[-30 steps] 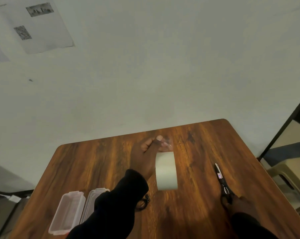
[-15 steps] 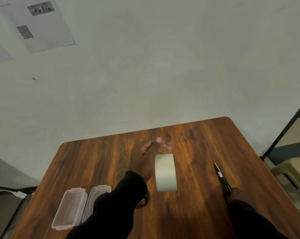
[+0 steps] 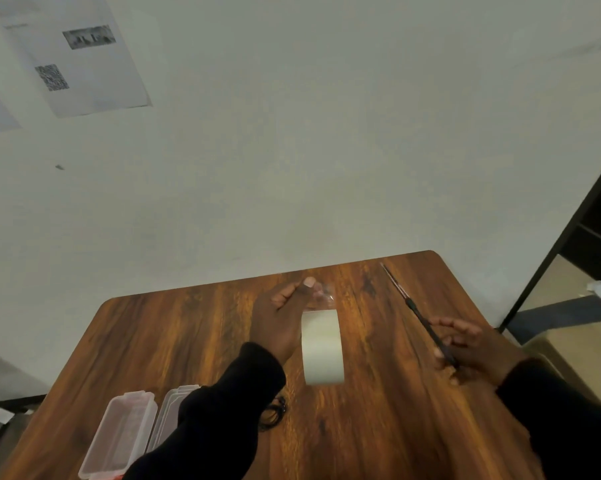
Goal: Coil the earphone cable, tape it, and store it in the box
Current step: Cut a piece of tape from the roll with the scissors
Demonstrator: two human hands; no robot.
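A pale roll of tape (image 3: 321,346) stands on edge at the middle of the wooden table (image 3: 174,341). My left hand (image 3: 278,320) grips it from the left, thumb and finger pinching a clear pulled-out end (image 3: 323,294) above the roll. My right hand (image 3: 472,348) holds black scissors (image 3: 413,310) by the handles, blades raised and pointing up-left over the table. The coiled black earphone cable (image 3: 275,412) lies on the table, partly hidden by my left sleeve. The clear plastic box (image 3: 119,434) sits open at the lower left.
The box's clear lid (image 3: 172,410) lies right beside the box. A white wall with taped paper sheets (image 3: 81,60) rises behind the table. A dark shelf frame (image 3: 569,244) and a beige stool (image 3: 569,344) stand off the table's right edge.
My right hand has picked the scissors up off the table and lifted them, blades now pointing up-left. My left hand keeps its hold on the tape roll.
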